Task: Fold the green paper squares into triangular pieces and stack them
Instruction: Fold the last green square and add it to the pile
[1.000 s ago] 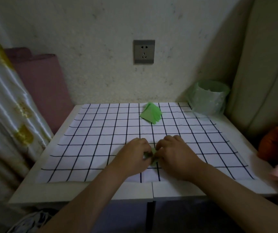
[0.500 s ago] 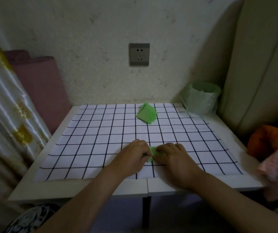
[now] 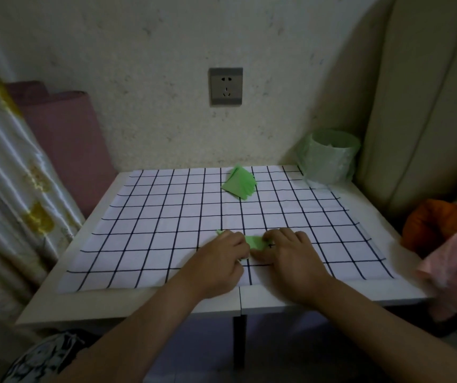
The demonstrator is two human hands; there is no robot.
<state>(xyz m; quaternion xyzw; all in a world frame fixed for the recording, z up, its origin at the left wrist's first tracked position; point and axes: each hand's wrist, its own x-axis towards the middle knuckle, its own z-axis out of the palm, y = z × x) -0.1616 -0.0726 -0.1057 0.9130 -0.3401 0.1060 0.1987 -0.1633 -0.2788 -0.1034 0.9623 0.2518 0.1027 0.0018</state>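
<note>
While both hands work at the near middle of the checked cloth (image 3: 150, 217), the green paper piece (image 3: 255, 241) lies flat between them, touching both.

- Left hand (image 3: 222, 258): knuckles up, fingers curled down over the left part of the piece. A green tip pokes out at its 10 o'clock and a sliver at its 5 o'clock. Thumb hidden.
- Right hand (image 3: 293, 261): knuckles up, fingers bent, fingertips (image 3: 273, 239) on the piece's right edge, apparently pinching it. Thumb contact not clear.
- Long axis of the piece: runs 9 to 3 o'clock, crosswise to the forearms. The fold line itself is covered, so the fold's stage cannot be told.
- Stack of green paper (image 3: 239, 182): at 12 o'clock from the hands, well apart, near the far edge of the cloth, fanned slightly. Whether these sheets are folded or flat cannot be told.
- Green-lined bin (image 3: 329, 156): at 1 o'clock, on the far right corner of the table (image 3: 387, 288).

Judgement: the crease is in hand, not finished. Once pressed, the piece goes straight away toward 12 o'clock. The stack sits nearly in line with the left hand, so that hand has the shorter reach. The right would cross toward 11 o'clock.
</note>
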